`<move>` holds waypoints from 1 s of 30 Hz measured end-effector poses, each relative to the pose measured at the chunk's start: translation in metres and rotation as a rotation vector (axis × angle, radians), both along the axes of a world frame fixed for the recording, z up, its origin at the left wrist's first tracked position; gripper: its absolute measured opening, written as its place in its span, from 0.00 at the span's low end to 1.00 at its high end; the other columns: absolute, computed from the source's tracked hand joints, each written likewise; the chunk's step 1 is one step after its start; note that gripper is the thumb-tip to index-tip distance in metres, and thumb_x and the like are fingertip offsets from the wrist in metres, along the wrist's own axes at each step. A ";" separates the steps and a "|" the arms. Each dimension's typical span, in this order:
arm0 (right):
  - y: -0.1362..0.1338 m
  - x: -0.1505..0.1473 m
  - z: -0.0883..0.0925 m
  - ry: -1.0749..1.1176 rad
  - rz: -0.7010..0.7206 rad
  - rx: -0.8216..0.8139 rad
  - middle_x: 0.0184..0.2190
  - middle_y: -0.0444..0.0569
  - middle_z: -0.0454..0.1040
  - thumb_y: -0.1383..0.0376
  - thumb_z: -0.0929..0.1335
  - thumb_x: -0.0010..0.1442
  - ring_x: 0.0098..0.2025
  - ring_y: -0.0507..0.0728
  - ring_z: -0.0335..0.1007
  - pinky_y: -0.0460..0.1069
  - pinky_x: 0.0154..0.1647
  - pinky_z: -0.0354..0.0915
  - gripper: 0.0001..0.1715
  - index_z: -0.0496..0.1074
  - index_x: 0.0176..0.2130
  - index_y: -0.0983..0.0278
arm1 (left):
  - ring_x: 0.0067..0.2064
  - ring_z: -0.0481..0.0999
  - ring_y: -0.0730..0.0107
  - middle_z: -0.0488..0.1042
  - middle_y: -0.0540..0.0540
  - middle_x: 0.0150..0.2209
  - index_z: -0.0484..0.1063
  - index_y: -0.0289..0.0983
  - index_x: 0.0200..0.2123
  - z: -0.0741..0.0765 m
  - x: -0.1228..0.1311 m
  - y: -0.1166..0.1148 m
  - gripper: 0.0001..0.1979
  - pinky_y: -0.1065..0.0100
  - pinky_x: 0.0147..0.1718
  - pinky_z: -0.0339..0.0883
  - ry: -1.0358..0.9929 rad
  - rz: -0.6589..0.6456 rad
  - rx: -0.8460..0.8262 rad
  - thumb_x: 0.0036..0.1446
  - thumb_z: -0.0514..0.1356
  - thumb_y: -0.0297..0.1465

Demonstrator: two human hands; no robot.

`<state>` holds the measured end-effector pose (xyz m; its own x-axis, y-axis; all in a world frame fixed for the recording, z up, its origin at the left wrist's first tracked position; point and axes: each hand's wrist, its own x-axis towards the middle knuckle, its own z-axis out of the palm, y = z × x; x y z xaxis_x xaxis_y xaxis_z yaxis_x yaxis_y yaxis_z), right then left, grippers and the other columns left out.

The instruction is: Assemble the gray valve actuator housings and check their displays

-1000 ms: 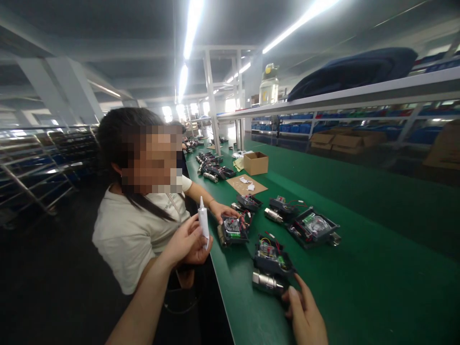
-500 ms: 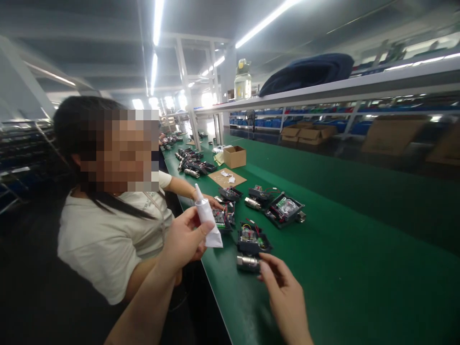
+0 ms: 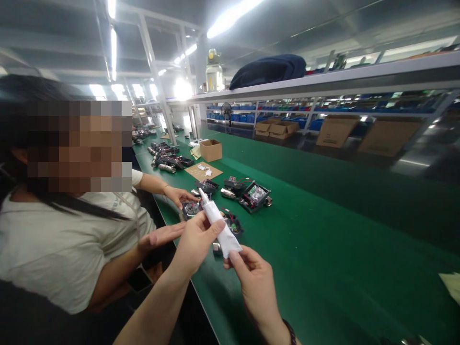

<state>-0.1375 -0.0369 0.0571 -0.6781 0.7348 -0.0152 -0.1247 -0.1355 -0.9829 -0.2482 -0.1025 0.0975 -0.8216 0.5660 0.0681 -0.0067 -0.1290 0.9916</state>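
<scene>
Tube (image 3: 220, 224) now gripped at both ends above tabletop (image 3: 323, 249) edge: left hand (image 3: 196, 239) fingers clenched mid-tube, right hand (image 3: 253, 280) newly pinching its flat tail. Earlier right hand was off tube, near open device (image 3: 233, 225) behind it.

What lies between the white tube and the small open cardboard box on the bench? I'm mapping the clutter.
Head view: between tube and box lie open black devices and a cardboard sheet.

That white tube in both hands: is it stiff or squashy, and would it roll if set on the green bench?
The white tube probably gives under pressure: its lower end looks flattened and creased where the right hand pinches it. It seems light, as the left hand steadies it with the fingers alone. The flat tail would likely stop it rolling.
</scene>
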 end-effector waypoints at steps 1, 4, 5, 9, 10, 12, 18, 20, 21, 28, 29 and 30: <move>0.001 0.000 -0.003 -0.010 0.000 -0.009 0.21 0.50 0.76 0.51 0.72 0.48 0.25 0.54 0.72 0.45 0.28 0.69 0.20 0.77 0.25 0.67 | 0.29 0.73 0.69 0.75 0.48 0.28 0.71 0.33 0.32 -0.001 0.002 0.001 0.21 0.71 0.27 0.69 0.008 0.017 0.003 0.41 0.68 0.42; 0.005 -0.002 -0.009 -0.044 -0.046 -0.062 0.22 0.51 0.76 0.49 0.72 0.47 0.24 0.54 0.72 0.46 0.29 0.69 0.22 0.77 0.25 0.68 | 0.31 0.76 0.66 0.76 0.47 0.29 0.71 0.33 0.33 -0.005 0.010 0.004 0.18 0.69 0.31 0.72 0.047 0.060 0.010 0.42 0.67 0.40; 0.006 -0.003 -0.010 -0.050 -0.068 -0.083 0.21 0.51 0.76 0.49 0.72 0.45 0.23 0.54 0.71 0.46 0.28 0.69 0.23 0.77 0.25 0.68 | 0.31 0.76 0.66 0.76 0.47 0.29 0.71 0.34 0.33 -0.006 0.014 0.005 0.17 0.68 0.31 0.72 0.057 0.064 0.011 0.42 0.67 0.39; 0.012 -0.005 -0.011 -0.061 -0.139 -0.100 0.18 0.49 0.73 0.50 0.72 0.43 0.20 0.53 0.67 0.46 0.23 0.67 0.21 0.75 0.21 0.67 | 0.30 0.78 0.67 0.78 0.47 0.30 0.73 0.35 0.34 -0.013 0.030 0.005 0.13 0.69 0.31 0.73 0.219 0.122 -0.001 0.45 0.66 0.34; 0.014 -0.005 -0.012 -0.063 -0.147 -0.082 0.17 0.48 0.72 0.51 0.72 0.44 0.20 0.53 0.66 0.46 0.22 0.66 0.20 0.75 0.21 0.67 | 0.30 0.78 0.67 0.78 0.47 0.30 0.73 0.35 0.34 -0.015 0.034 0.006 0.11 0.70 0.31 0.73 0.320 0.155 -0.007 0.45 0.66 0.32; 0.019 -0.005 -0.014 -0.060 -0.155 -0.047 0.17 0.48 0.72 0.54 0.71 0.45 0.20 0.53 0.65 0.45 0.22 0.64 0.18 0.75 0.21 0.67 | 0.31 0.79 0.68 0.79 0.47 0.30 0.75 0.37 0.32 -0.018 0.041 0.007 0.07 0.71 0.33 0.73 0.558 0.183 -0.005 0.47 0.66 0.30; 0.040 -0.002 -0.013 0.000 0.076 -0.048 0.21 0.50 0.75 0.52 0.73 0.46 0.24 0.53 0.68 0.47 0.27 0.66 0.21 0.79 0.25 0.68 | 0.32 0.78 0.64 0.78 0.45 0.29 0.74 0.35 0.30 -0.016 0.025 0.018 0.10 0.67 0.33 0.73 0.268 0.176 -0.023 0.44 0.66 0.34; 0.043 -0.001 -0.010 0.042 0.168 -0.074 0.24 0.52 0.77 0.49 0.74 0.45 0.26 0.54 0.71 0.48 0.31 0.69 0.24 0.80 0.31 0.68 | 0.32 0.78 0.63 0.78 0.45 0.29 0.72 0.34 0.32 -0.011 0.014 0.021 0.14 0.66 0.31 0.73 0.159 0.172 -0.027 0.44 0.64 0.37; 0.043 -0.001 -0.009 0.067 0.188 -0.099 0.26 0.52 0.78 0.48 0.75 0.45 0.28 0.55 0.72 0.49 0.32 0.70 0.26 0.81 0.34 0.68 | 0.32 0.78 0.63 0.78 0.45 0.29 0.71 0.34 0.33 -0.008 0.010 0.022 0.16 0.66 0.30 0.74 0.146 0.156 -0.023 0.43 0.64 0.38; 0.038 -0.002 -0.018 0.166 0.040 -0.255 0.22 0.48 0.77 0.52 0.79 0.40 0.23 0.52 0.71 0.46 0.28 0.69 0.22 0.78 0.27 0.67 | 0.29 0.78 0.66 0.77 0.47 0.27 0.71 0.34 0.31 -0.001 0.026 0.027 0.15 0.70 0.29 0.73 0.071 0.097 -0.021 0.40 0.65 0.36; 0.038 -0.002 -0.019 0.173 0.023 -0.258 0.21 0.48 0.76 0.52 0.79 0.40 0.23 0.51 0.70 0.45 0.27 0.69 0.22 0.77 0.26 0.66 | 0.29 0.78 0.66 0.77 0.47 0.27 0.71 0.34 0.32 -0.003 0.029 0.027 0.15 0.70 0.28 0.73 0.068 0.096 -0.025 0.40 0.65 0.36; 0.038 -0.003 -0.021 0.177 0.019 -0.256 0.21 0.47 0.76 0.52 0.79 0.40 0.23 0.51 0.70 0.44 0.27 0.68 0.22 0.76 0.26 0.66 | 0.28 0.78 0.66 0.77 0.47 0.28 0.71 0.34 0.32 -0.005 0.031 0.027 0.15 0.70 0.28 0.73 0.068 0.097 -0.029 0.41 0.65 0.36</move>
